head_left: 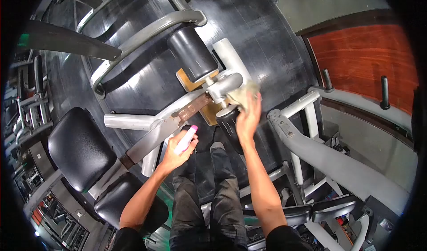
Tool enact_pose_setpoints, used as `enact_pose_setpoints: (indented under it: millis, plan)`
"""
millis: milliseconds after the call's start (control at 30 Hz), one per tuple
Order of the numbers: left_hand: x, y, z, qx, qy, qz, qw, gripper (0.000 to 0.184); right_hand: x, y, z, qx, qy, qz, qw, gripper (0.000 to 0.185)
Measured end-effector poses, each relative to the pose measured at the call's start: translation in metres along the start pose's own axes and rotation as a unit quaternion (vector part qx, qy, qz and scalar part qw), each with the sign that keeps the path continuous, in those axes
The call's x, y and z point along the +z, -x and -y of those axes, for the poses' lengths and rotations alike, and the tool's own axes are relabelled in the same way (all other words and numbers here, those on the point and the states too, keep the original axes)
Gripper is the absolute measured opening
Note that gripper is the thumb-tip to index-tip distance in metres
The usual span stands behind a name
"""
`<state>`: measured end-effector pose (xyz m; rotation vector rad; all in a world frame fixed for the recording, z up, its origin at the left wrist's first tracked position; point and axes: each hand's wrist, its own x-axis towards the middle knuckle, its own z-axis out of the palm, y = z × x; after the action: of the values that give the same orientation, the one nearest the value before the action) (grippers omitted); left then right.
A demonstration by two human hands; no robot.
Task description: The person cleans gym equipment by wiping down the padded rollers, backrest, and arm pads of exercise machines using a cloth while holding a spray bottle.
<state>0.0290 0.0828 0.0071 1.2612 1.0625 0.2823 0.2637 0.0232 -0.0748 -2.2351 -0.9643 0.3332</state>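
My left hand (176, 154) is closed around a white bottle with a pink top (186, 140), held above the machine's long beam. In my right hand (249, 123) is a pale yellowish cloth (242, 95), slightly blurred. The cloth lies against or just over the silver metal end (229, 82) of an exercise bench; exact contact I cannot make out. Beside my right hand is a black foam roller (227, 117), partly covered by the wrist. A larger black roller (192, 54) sits on the other side of the beam. Tan footplates (209, 114) show beneath.
A black padded seat (81, 148) is at the left end of the bench. Grey machine frames stand at the right (329, 162) and upper left (147, 35). Black rubber flooring (262, 37) runs underneath. A reddish wood panel (364, 59) is at the right.
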Motion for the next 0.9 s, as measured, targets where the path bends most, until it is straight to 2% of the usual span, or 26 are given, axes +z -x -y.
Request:
enact_pose_setpoints:
  millis: [33,100,133,300,367,400,567,633,667,767,800,833,900]
  plan:
    - [-0.002,0.004,0.002,-0.017,0.001,0.009,1.0,0.009,0.009,-0.009,0.006,-0.046,0.016,0.037,0.998,0.069]
    - [-0.001,0.008,0.008,-0.031,0.002,0.017,0.999,0.009,0.027,-0.019,0.018,-0.088,0.033,0.201,0.975,0.075]
    - [-0.001,0.008,0.011,-0.015,-0.001,0.0,1.0,0.009,0.037,-0.022,0.022,-0.126,0.081,0.182,0.972,0.076]
    - [-0.001,-0.001,0.029,-0.01,0.013,-0.039,0.999,0.009,0.038,-0.04,0.012,-0.1,0.095,0.168,0.976,0.075]
    - [0.0,-0.006,0.026,0.005,0.016,-0.041,0.999,0.008,0.038,-0.045,0.023,0.036,0.032,0.195,0.98,0.071]
    - [0.0,-0.007,0.022,0.01,0.016,-0.037,0.999,0.01,0.044,-0.047,0.021,0.021,0.043,0.158,0.986,0.067]
    - [-0.011,-0.005,0.007,0.027,0.039,-0.041,0.998,0.013,0.059,-0.058,0.012,0.047,0.016,0.132,0.99,0.064]
    - [-0.017,0.005,-0.006,0.001,0.03,-0.047,0.998,0.011,0.066,-0.066,0.008,0.069,0.033,0.102,0.992,0.06]
    - [-0.021,0.01,-0.007,0.001,0.029,-0.045,0.999,0.011,0.07,-0.072,0.006,0.048,0.056,0.091,0.993,0.056]
    - [-0.035,0.021,-0.012,0.104,-0.094,0.002,0.99,0.01,0.08,-0.091,-0.013,0.054,0.079,0.085,0.992,0.055]
    - [-0.039,0.022,-0.007,0.109,-0.096,0.004,0.989,0.011,0.075,-0.099,-0.009,0.107,0.037,0.125,0.986,0.056]
    - [-0.042,0.022,-0.002,0.114,-0.096,0.007,0.989,0.012,0.074,-0.094,-0.004,0.107,0.035,0.125,0.986,0.056]
    - [-0.039,0.019,-0.002,0.099,-0.092,-0.001,0.991,0.012,0.066,-0.076,0.007,-0.006,0.036,0.132,0.991,0.06]
